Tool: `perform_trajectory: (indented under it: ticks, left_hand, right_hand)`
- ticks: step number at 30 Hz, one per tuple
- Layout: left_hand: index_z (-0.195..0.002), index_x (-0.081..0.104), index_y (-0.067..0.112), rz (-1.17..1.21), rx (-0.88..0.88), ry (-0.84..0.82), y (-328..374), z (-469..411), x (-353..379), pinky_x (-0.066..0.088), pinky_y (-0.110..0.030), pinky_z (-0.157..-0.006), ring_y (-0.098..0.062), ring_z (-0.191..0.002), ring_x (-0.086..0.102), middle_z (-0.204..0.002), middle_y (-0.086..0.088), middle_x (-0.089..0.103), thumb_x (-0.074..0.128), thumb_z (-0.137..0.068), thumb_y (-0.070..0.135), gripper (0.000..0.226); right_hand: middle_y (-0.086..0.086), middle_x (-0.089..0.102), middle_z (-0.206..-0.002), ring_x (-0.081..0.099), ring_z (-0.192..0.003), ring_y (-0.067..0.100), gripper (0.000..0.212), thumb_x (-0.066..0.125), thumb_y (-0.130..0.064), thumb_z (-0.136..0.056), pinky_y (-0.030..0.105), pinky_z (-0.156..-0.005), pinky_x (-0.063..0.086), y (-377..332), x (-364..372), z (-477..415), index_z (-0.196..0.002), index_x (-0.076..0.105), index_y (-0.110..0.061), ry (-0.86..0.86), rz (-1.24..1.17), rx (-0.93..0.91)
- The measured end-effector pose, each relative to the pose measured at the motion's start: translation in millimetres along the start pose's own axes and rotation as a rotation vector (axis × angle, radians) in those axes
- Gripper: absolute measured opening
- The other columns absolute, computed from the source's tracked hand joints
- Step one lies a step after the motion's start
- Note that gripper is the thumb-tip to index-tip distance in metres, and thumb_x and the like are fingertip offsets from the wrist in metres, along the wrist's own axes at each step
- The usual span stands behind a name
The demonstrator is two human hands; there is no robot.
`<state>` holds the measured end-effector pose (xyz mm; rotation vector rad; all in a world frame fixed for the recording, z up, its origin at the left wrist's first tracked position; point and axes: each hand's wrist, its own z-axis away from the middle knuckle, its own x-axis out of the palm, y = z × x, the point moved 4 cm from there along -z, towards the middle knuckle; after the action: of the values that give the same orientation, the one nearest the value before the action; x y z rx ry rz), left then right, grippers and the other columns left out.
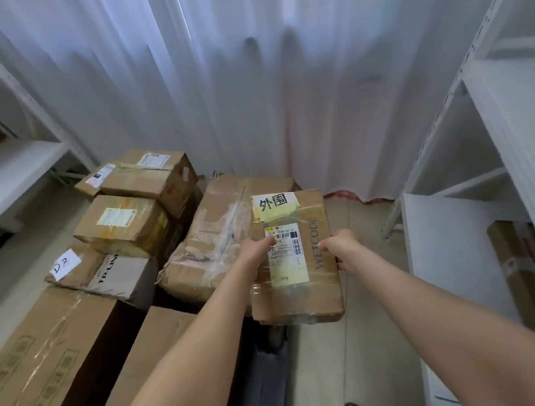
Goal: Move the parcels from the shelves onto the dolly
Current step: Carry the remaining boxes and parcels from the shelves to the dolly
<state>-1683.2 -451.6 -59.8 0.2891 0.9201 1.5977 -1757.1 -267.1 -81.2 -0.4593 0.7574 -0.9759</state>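
**Soft curtain daylight, wide-angle bend at the edges**

Lit from the far side by pale, bluish daylight filtering through the white curtain (248, 75); brightest up top, dimmer lower down. Shadows diffuse, darkest in the gaps between the stacked boxes (122, 222) and beneath the taped parcel (300, 294). Mild sheen across its wrapped top. Slightly soft overall, with the fine print on the label (285, 253) unreadable. Strongly bowed at both sides, slanting the shelf uprights (458, 89); stretches and smears the forearms (189, 355) near the bottom edge.
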Motion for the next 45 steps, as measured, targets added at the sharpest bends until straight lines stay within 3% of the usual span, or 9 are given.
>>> perform_trajectory:
  ticks: [7, 12, 15, 19, 24, 29, 37, 42, 45]
  left_hand:
    - [-0.114, 0.054, 0.015, 0.006, -0.025, 0.136, 56.3, -68.4, -13.9, 0.051, -0.045, -0.094, -0.028, -0.103, 0.061, -0.11, -0.009, 0.063, 0.061, -0.086, 0.026, 0.031]
    - [-0.134, 0.046, 0.01, 0.002, -0.054, 0.214, 84.4, -136.6, -36.6, 0.049, -0.038, -0.092, -0.025, -0.101, 0.056, -0.111, -0.006, 0.056, 0.06, -0.088, 0.026, 0.05]
    - [-0.142, 0.035, 0.007, 0.006, -0.075, 0.231, 114.7, -186.8, -46.1, 0.045, -0.038, -0.091, -0.029, -0.116, 0.051, -0.134, -0.012, 0.049, 0.06, -0.088, 0.026, 0.062]
    - [-0.148, 0.029, 0.009, 0.014, -0.104, 0.268, 146.6, -251.1, -62.0, 0.044, -0.041, -0.101, -0.03, -0.126, 0.047, -0.146, -0.011, 0.042, 0.062, -0.084, 0.03, 0.074]
    - [-0.146, 0.033, 0.01, 0.003, -0.123, 0.307, 167.3, -338.1, -85.5, 0.044, -0.036, -0.097, -0.028, -0.124, 0.048, -0.142, -0.011, 0.046, 0.061, -0.088, 0.022, 0.065]
    - [-0.147, 0.03, 0.011, -0.155, -0.158, 0.348, 165.1, -428.2, -112.9, 0.042, -0.04, -0.102, -0.029, -0.127, 0.046, -0.145, -0.01, 0.043, 0.062, -0.086, 0.033, 0.072]
    - [-0.149, 0.026, 0.012, -0.327, -0.208, 0.358, 143.7, -524.6, -139.3, 0.04, -0.047, -0.104, -0.031, -0.131, 0.043, -0.147, -0.01, 0.038, 0.061, -0.08, 0.043, 0.083]
    - [-0.145, 0.031, 0.016, -0.397, -0.266, 0.375, 122.8, -543.8, -143.3, 0.033, -0.057, -0.105, -0.031, -0.13, 0.042, -0.149, -0.006, 0.034, 0.054, -0.072, 0.039, 0.08]
    - [-0.151, 0.021, 0.017, -0.434, -0.298, 0.434, 116.8, -536.1, -144.4, 0.022, -0.056, -0.112, -0.028, -0.139, 0.03, -0.156, -0.005, 0.022, 0.051, -0.087, 0.03, 0.071]
  right_hand:
    - [0.012, 0.068, -0.11, 0.064, -0.103, 0.03, 0.035, 0.076, -0.013, -0.079, 0.046, -0.09, 0.055, -67.2, 25.6, -96.1, -0.111, 0.063, -0.005, -0.131, 0.041, 0.021]
    - [0.012, 0.064, -0.115, 0.061, -0.107, 0.03, 0.037, 0.072, -0.014, -0.082, 0.039, -0.089, 0.052, -119.2, 52.5, -146.0, -0.116, 0.062, -0.005, -0.209, 0.067, 0.03]
    - [0.015, 0.059, -0.125, 0.056, -0.115, 0.032, 0.043, 0.069, -0.013, -0.085, 0.037, -0.082, 0.046, -155.3, 64.8, -190.0, -0.126, 0.055, -0.005, -0.236, 0.055, 0.032]
    - [0.015, 0.049, -0.137, 0.046, -0.127, 0.035, 0.05, 0.067, -0.009, -0.088, 0.043, -0.093, 0.045, -198.2, 87.2, -250.8, -0.133, 0.047, -0.004, -0.287, -0.005, 0.058]
    - [0.011, 0.051, -0.122, 0.049, -0.12, 0.033, 0.038, 0.063, -0.006, -0.09, 0.045, -0.098, 0.047, -229.9, 125.9, -319.7, -0.124, 0.046, -0.01, -0.321, -0.046, 0.118]
    - [0.009, 0.055, -0.114, 0.055, -0.111, 0.03, 0.027, 0.065, -0.009, -0.089, 0.046, -0.091, 0.052, -239.0, 188.9, -388.2, -0.104, 0.044, -0.014, -0.383, -0.07, 0.198]
    - [0.005, 0.049, -0.107, 0.052, -0.107, 0.025, 0.038, 0.067, -0.011, -0.087, 0.039, -0.088, 0.053, -226.5, 265.5, -459.4, -0.114, 0.041, -0.018, -0.451, -0.115, 0.305]
    - [0.007, 0.062, -0.108, 0.057, -0.08, 0.018, 0.042, 0.066, -0.007, -0.081, 0.029, -0.065, 0.053, -217.0, 295.3, -477.6, -0.12, 0.052, -0.013, -0.484, -0.088, 0.291]
    - [0.01, 0.064, -0.116, 0.062, -0.095, 0.024, 0.045, 0.065, -0.007, -0.081, 0.026, -0.054, 0.049, -209.0, 304.3, -474.4, -0.123, 0.052, -0.011, -0.502, -0.012, 0.29]
